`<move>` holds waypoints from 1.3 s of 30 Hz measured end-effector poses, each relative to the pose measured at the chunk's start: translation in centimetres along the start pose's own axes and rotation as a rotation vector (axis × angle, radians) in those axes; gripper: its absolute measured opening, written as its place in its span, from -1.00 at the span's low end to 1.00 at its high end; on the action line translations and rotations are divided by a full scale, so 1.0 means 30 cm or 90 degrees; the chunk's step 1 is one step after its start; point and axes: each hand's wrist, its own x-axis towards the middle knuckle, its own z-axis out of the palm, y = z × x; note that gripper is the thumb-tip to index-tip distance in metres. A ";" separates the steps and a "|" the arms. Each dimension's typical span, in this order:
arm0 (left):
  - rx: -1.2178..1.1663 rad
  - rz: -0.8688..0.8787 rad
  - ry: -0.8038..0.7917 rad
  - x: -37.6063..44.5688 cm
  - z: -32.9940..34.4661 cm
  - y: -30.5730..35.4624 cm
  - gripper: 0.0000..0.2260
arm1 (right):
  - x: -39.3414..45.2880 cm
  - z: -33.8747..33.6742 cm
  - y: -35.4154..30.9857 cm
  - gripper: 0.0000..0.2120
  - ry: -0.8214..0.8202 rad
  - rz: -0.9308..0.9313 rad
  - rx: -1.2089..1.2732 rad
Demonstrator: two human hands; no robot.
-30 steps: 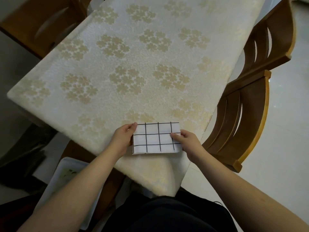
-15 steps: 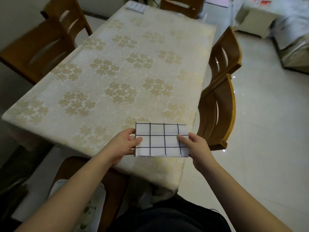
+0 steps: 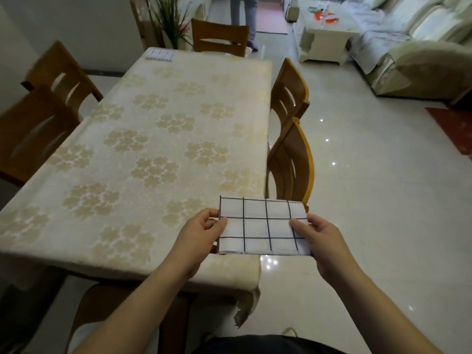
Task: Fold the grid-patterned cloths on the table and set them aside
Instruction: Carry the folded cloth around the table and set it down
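A folded white cloth with a black grid is held flat in the air over the near right corner of the table. My left hand pinches its left edge, thumb on top. My right hand pinches its right edge the same way. A second folded grid cloth lies on the far left corner of the table, apart from both hands.
The table wears a cream cloth with gold flower prints. Wooden chairs stand at its left, right and far end. A pale sofa, a low white table and a person's legs are beyond.
Both hands have lifted the folded cloth off the table's near edge and carried it slightly right. The view has tilted up, revealing the far end of the table and the second cloth.
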 end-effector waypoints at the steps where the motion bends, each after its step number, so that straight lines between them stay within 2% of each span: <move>1: -0.002 -0.002 -0.008 -0.012 0.031 0.017 -0.89 | -0.013 -0.032 -0.006 -0.84 0.006 -0.005 0.003; 5: -0.012 -0.016 -0.039 -0.048 0.184 0.066 -0.87 | -0.047 -0.179 -0.013 -0.91 0.035 -0.024 0.021; 21: 0.006 -0.043 -0.044 -0.039 0.950 0.142 -0.80 | -0.059 -0.891 0.044 -0.83 0.094 -0.001 0.121; 28: 0.023 -0.058 -0.055 -0.001 1.073 0.132 -0.79 | -0.019 -1.007 0.066 -0.85 0.104 0.018 0.136; 32: 0.046 -0.066 -0.092 0.058 1.112 0.153 -0.69 | 0.053 -1.049 0.068 -0.84 0.109 0.026 0.112; 35: 0.059 -0.056 -0.095 0.136 1.130 0.167 -0.79 | 0.130 -1.064 0.066 -0.84 0.114 0.032 0.101; 39: 0.076 -0.043 -0.110 0.290 1.134 0.190 -0.80 | 0.255 -1.054 0.040 -0.84 0.133 0.029 0.087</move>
